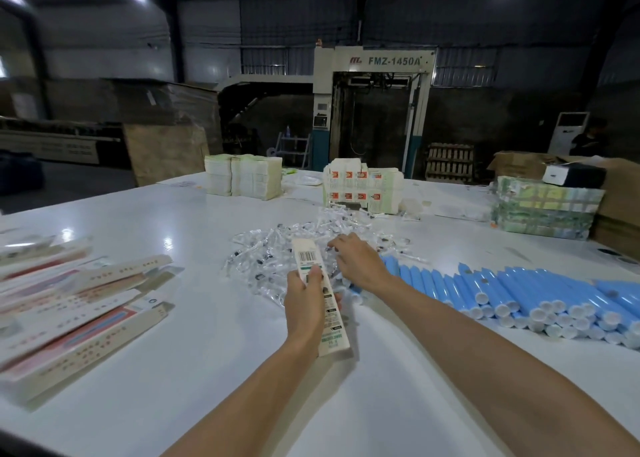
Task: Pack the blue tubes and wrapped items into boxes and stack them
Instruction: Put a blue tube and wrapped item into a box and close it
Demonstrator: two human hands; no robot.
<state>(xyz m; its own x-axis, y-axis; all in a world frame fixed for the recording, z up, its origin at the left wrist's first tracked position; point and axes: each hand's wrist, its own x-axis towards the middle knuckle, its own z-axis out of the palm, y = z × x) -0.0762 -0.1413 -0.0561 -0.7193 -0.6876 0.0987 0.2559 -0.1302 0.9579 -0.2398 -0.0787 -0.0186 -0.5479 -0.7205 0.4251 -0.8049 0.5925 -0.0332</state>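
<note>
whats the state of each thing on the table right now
box, raised, gripped by the left hand
left hand, grips the box mid-length
right hand, fingers down on the wrapped items, grasp unclear
wrapped items, loose heap, unpacked
blue tubes, capped, lying on their sides, unpacked
flat boxes, flattened, fanned out

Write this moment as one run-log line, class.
left hand: grips box | right hand: on wrapped items pile, grasp unclear | blue tubes: heaped at right
</note>
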